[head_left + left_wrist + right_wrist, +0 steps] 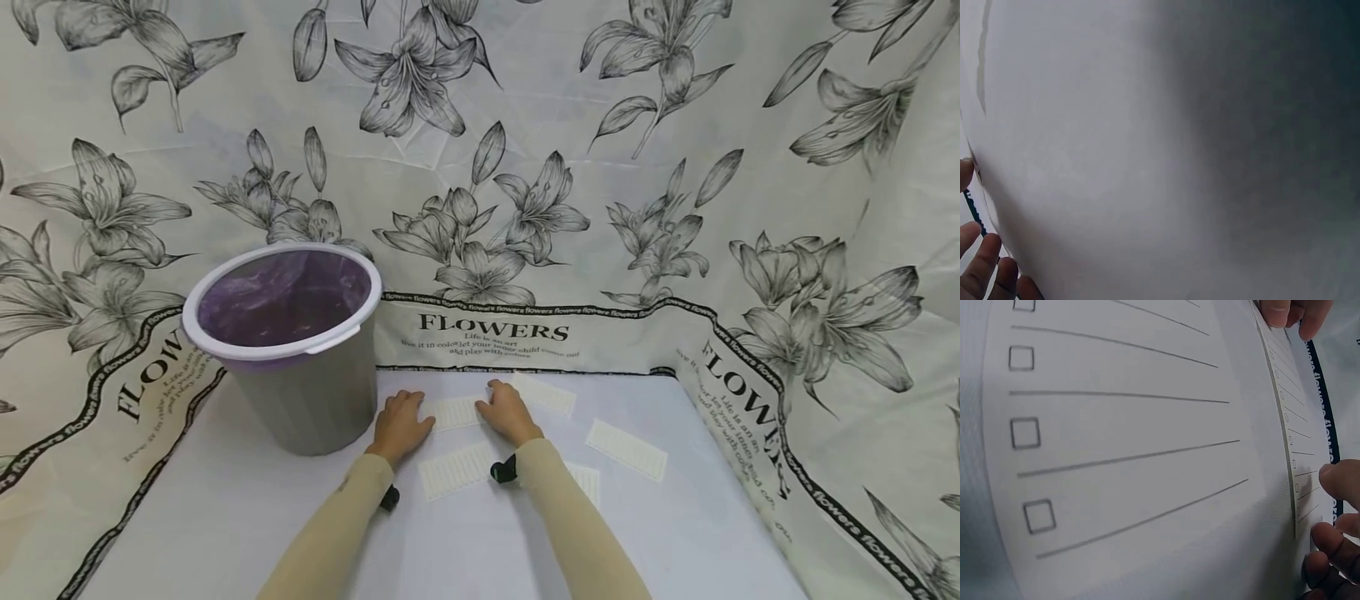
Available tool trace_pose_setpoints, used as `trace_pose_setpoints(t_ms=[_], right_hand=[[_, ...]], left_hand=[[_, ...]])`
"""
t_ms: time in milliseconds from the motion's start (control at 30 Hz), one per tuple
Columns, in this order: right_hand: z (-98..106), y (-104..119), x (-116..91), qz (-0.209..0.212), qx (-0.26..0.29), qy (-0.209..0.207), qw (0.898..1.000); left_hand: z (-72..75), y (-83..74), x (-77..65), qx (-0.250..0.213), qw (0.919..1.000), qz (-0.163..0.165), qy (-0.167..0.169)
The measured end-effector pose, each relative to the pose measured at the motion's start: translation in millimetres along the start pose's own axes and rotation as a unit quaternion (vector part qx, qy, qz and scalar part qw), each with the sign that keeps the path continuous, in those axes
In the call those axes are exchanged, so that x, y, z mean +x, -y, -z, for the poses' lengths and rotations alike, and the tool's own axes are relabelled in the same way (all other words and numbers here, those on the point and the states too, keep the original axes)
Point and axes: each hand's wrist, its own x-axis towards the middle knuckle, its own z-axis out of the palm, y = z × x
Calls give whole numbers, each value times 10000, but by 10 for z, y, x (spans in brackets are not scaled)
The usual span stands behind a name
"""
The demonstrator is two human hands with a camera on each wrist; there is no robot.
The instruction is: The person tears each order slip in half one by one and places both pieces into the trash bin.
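Note:
A small white checklist sheet (454, 413), printed with ruled lines and tick boxes, lies on the table between both hands. My left hand (402, 425) is at its left end, fingers loosely bent with the thumb toward the sheet. At the right end is my right hand (511, 413); in the right wrist view its thumb (1342, 481) is over the sheet's edge and its other fingers lie just beyond. Nearer me, a second checklist sheet (456, 472) lies flat, and its boxes fill the right wrist view. The left wrist view catches only the left fingertips (984, 256) and blurred white.
More checklist sheets lie to the right: one at the back (546, 395), one farther right (628, 450), and one partly behind the right forearm (585, 482). A grey waste bin (318, 404) with a purple liner stands left. Flower-printed cloth (495, 333) borders the white table (720, 533).

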Motion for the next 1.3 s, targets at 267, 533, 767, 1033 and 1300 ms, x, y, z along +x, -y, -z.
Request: trace_pose_setpoints(t_ms=[267,533,767,1033,1300], right_hand=[[-33,19,-14,81,-449,120,9989],[-5,27,-52,123,-524,159,9984],[-18,32,-40,289,-429,106,9986],[4,25,-65,97,-165,67,9998],[18,22,-89,51,222,173,9996]], left_hand=[[42,-48,8,-174,9991,59,374],[28,-76,50,-468,9969,1,640],[25,-31,56,-486,9969,-4,618],[45,-56,64,-696,9954,8,661],[92,-36,-14,-1213,9920,113,327]])
